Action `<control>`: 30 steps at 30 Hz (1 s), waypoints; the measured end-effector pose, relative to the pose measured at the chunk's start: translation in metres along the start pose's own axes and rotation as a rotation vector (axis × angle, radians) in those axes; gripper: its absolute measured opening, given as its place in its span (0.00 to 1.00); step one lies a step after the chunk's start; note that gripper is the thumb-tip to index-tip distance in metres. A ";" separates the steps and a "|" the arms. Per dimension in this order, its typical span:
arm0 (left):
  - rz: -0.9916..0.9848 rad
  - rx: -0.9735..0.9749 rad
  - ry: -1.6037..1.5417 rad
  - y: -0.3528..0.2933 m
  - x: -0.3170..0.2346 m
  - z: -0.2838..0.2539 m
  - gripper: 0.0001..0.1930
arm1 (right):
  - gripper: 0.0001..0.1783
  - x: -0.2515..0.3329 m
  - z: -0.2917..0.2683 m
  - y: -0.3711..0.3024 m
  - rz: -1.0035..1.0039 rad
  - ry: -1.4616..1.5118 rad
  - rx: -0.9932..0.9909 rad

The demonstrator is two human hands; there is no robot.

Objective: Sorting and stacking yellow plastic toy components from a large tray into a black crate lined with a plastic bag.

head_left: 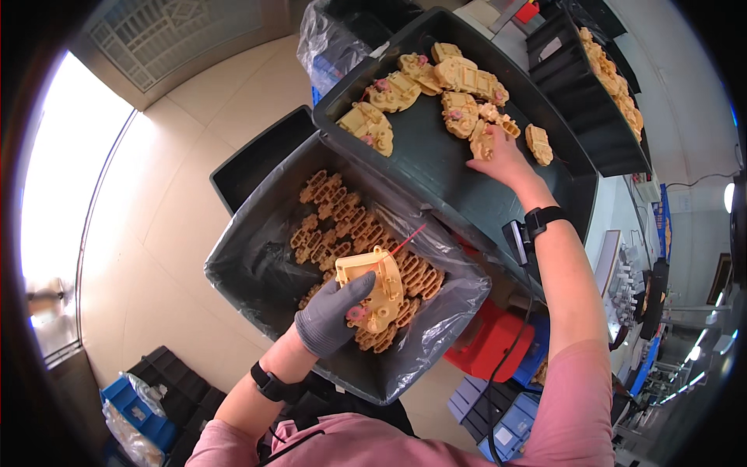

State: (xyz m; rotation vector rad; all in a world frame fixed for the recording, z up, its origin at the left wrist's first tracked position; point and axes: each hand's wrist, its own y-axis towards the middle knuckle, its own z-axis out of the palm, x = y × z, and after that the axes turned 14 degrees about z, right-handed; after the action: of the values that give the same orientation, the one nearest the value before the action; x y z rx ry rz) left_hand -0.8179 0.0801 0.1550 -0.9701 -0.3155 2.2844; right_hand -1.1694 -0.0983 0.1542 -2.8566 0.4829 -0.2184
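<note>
My left hand [331, 311], in a grey glove, grips a cream plastic housing [381, 292] with a pink gear near its lower end and a thin red wire sticking out at the top. It is held above a lined bin [257, 241] full of small tan plastic parts [334, 202] laid in rows. My bare right hand [504, 159] reaches into a black tray [436, 183], thumb and fingers round a smaller cream plastic housing [482, 142]. Around it in the tray lie several more cream housings [467, 78], some with pink gears.
Another black crate [587, 101] of cream parts stands at the upper right. Beneath the tray's near side is a red bin [494, 342], with blue crates [506, 424] beside it. A dark empty-looking tray [257, 159] sits behind the lined bin. Blue and black crates [148, 405] stand on the floor at lower left.
</note>
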 end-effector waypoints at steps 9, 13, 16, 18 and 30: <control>-0.019 -0.045 -0.251 -0.030 -0.013 -0.016 0.28 | 0.25 -0.015 -0.057 -0.110 0.168 0.693 0.344; -0.179 0.053 -0.629 -0.023 0.005 -0.041 0.22 | 0.25 0.018 -0.068 -0.213 0.024 1.124 0.559; -0.152 0.084 -0.565 -0.033 -0.006 -0.039 0.19 | 0.24 0.038 -0.049 -0.252 -0.021 1.217 0.952; -0.042 0.137 -0.591 -0.041 -0.007 -0.037 0.18 | 0.24 0.053 -0.037 -0.261 -0.109 1.164 1.194; -0.346 0.214 -0.639 -0.073 0.003 -0.050 0.21 | 0.26 0.101 -0.015 -0.266 -0.253 0.856 1.171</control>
State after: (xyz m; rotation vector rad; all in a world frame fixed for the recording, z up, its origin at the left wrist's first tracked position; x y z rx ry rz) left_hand -0.7505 0.1371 0.1500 -0.0460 -0.4491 2.1853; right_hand -0.9969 0.1087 0.2474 -1.5486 0.0381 -1.2819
